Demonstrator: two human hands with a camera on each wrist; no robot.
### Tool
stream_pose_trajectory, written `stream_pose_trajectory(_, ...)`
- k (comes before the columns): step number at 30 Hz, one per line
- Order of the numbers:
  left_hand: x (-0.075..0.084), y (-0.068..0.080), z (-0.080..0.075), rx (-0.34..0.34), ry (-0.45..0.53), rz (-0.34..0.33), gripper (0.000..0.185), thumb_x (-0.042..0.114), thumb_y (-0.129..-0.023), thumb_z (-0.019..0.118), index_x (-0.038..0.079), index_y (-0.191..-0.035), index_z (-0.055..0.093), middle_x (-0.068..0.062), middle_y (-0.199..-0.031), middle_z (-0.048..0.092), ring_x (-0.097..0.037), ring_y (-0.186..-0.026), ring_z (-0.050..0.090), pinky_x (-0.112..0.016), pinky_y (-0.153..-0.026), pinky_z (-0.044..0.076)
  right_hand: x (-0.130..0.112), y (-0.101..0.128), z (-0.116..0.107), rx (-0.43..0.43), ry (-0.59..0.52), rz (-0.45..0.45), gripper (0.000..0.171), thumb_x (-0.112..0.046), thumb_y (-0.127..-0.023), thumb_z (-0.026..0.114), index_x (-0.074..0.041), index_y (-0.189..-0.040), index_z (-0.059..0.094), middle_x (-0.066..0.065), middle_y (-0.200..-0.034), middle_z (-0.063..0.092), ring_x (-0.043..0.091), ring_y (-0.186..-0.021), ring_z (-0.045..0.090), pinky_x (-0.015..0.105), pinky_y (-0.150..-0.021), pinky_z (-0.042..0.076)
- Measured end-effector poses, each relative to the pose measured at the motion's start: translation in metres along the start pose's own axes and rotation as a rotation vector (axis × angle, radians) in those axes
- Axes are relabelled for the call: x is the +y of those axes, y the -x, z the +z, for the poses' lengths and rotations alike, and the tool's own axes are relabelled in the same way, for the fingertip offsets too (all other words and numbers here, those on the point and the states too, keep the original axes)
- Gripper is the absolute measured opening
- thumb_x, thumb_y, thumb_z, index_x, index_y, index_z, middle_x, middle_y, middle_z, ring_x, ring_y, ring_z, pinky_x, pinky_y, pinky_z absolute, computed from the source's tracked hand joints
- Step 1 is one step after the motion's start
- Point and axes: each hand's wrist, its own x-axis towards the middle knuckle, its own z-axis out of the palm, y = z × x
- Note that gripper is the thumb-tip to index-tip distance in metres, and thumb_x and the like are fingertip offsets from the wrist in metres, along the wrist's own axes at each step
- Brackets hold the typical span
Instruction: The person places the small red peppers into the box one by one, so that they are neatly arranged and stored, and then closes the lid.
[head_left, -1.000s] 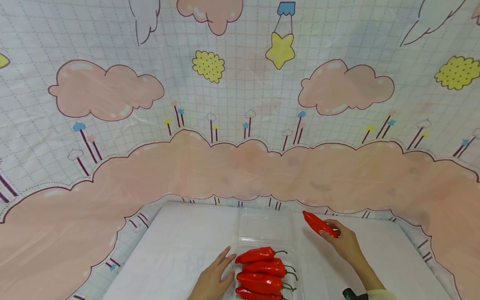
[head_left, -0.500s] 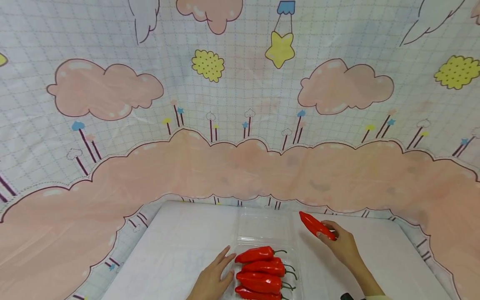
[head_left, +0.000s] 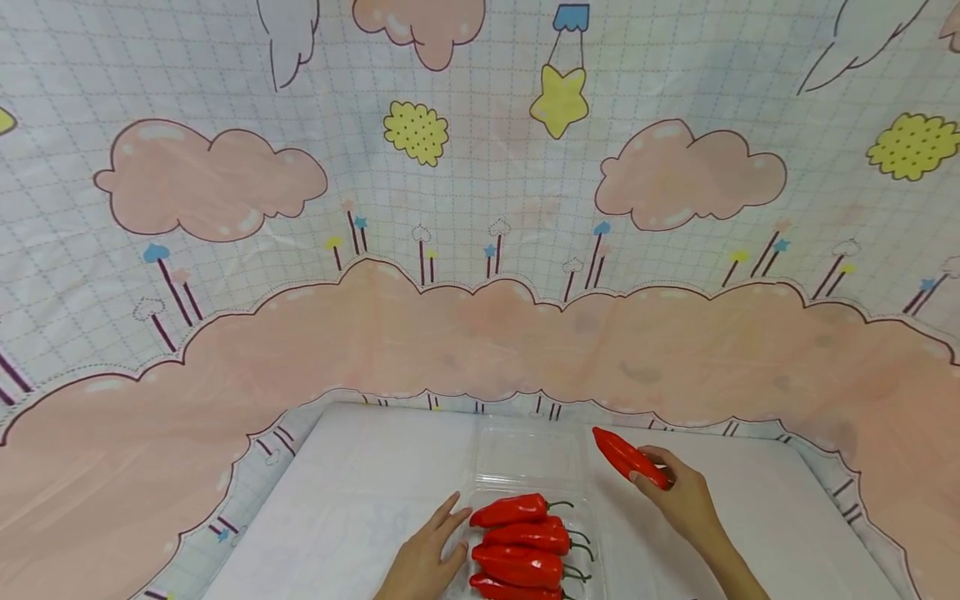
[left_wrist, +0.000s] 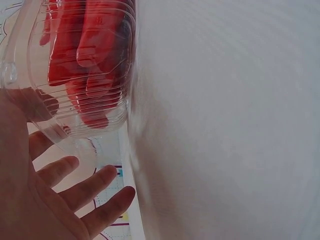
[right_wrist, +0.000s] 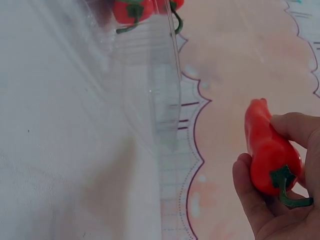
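My right hand point(head_left: 678, 496) grips a red chili pepper point(head_left: 626, 456) above the white table, to the right of a clear plastic clamshell box point(head_left: 531, 454). In the right wrist view the pepper point(right_wrist: 267, 150) lies between thumb and fingers, its green stem toward the palm. Several red peppers point(head_left: 525, 542) with green stems lie in the near half of the box. My left hand point(head_left: 431, 550) lies flat with straight fingers against the box's left side. The left wrist view shows its spread fingers point(left_wrist: 87, 187) beside the clear box wall point(left_wrist: 80, 70).
The white table point(head_left: 360, 500) is ringed by a pastel cloth printed with pink clouds point(head_left: 210, 179) that rises behind it. The far half of the clear box lies open and holds nothing.
My right hand has carried the pepper slightly left, toward the box. The left hand and the peppers in the box have stayed put.
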Motion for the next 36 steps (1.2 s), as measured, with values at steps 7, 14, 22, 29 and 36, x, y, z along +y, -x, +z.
stream_pose_trajectory(7,-0.001,0.000,0.000,0.002,-0.006,0.009,0.044,0.032,-0.088,0.056,0.024,-0.132,0.053,0.001,-0.147,0.041,-0.021,-0.112,0.061,-0.045,-0.086,0.055,-0.006,0.006,0.003,0.002,-0.012,-0.010,0.049,-0.034,-0.080,0.071,-0.018,-0.124,0.056,0.012,-0.112,0.064,0.023,-0.092,0.059,0.020,-0.063,0.054)
stream_pose_trajectory(14,-0.001,0.000,0.000,-0.005,-0.004,0.009,0.044,0.032,-0.088,0.056,0.024,-0.131,0.053,0.001,-0.147,0.041,-0.022,-0.113,0.060,-0.045,-0.087,0.054,-0.013,0.010,0.006,-0.023,-0.024,0.008,0.051,-0.035,-0.079,0.072,-0.019,-0.125,0.056,0.010,-0.116,0.063,0.022,-0.094,0.059,0.023,-0.066,0.056)
stream_pose_trajectory(22,-0.001,-0.001,0.001,-0.011,0.000,0.001,0.045,0.033,-0.088,0.055,0.024,-0.132,0.052,0.001,-0.147,0.040,-0.021,-0.112,0.060,-0.045,-0.086,0.054,-0.023,0.016,0.006,-0.019,-0.046,-0.019,0.049,-0.032,-0.078,0.074,-0.018,-0.122,0.058,0.009,-0.113,0.064,0.019,-0.088,0.058,0.016,-0.061,0.051)
stream_pose_trajectory(29,-0.002,-0.002,0.001,-0.010,0.000,0.000,0.045,0.033,-0.088,0.055,0.024,-0.132,0.052,0.002,-0.148,0.039,-0.021,-0.113,0.060,-0.045,-0.087,0.054,-0.029,0.022,0.009,-0.056,-0.068,-0.004,0.049,-0.028,-0.077,0.075,-0.020,-0.122,0.058,0.007,-0.114,0.064,0.018,-0.086,0.057,0.017,-0.061,0.052)
stream_pose_trajectory(36,-0.001,-0.001,0.001,-0.018,0.003,-0.010,0.045,0.033,-0.088,0.055,0.025,-0.133,0.052,0.002,-0.149,0.039,-0.022,-0.115,0.059,-0.047,-0.088,0.053,-0.035,0.029,0.012,-0.060,-0.074,-0.005,0.048,-0.027,-0.076,0.076,-0.021,-0.120,0.059,0.006,-0.111,0.065,0.016,-0.083,0.056,0.016,-0.060,0.051)
